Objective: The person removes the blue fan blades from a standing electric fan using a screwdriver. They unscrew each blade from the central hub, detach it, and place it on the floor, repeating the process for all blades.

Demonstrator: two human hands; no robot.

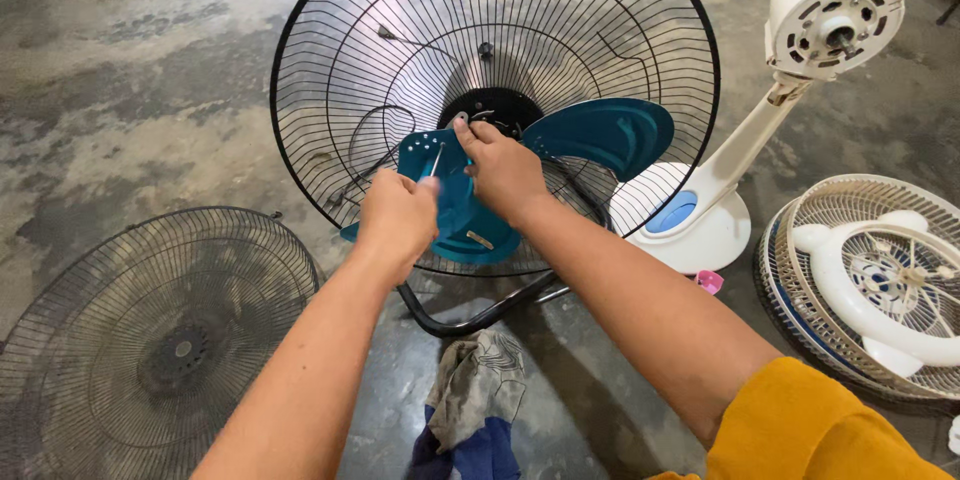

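A floor fan stands in front of me with its black rear wire guard (600,30) open and its teal blade (600,130) in place. My left hand (397,220) is closed around a thin metal screwdriver (436,161) whose tip points up at the blade's hub. My right hand (503,170) rests on the hub, fingers pinched near the black motor centre (500,105). The fan's black tube stand (470,315) shows below my wrists.
A loose black wire guard (150,340) lies flat on the concrete floor at the left. A white pedestal fan body (790,70) without blades stands at the right, beside a white guard with a blade (880,280). A grey and blue rag (475,400) lies below.
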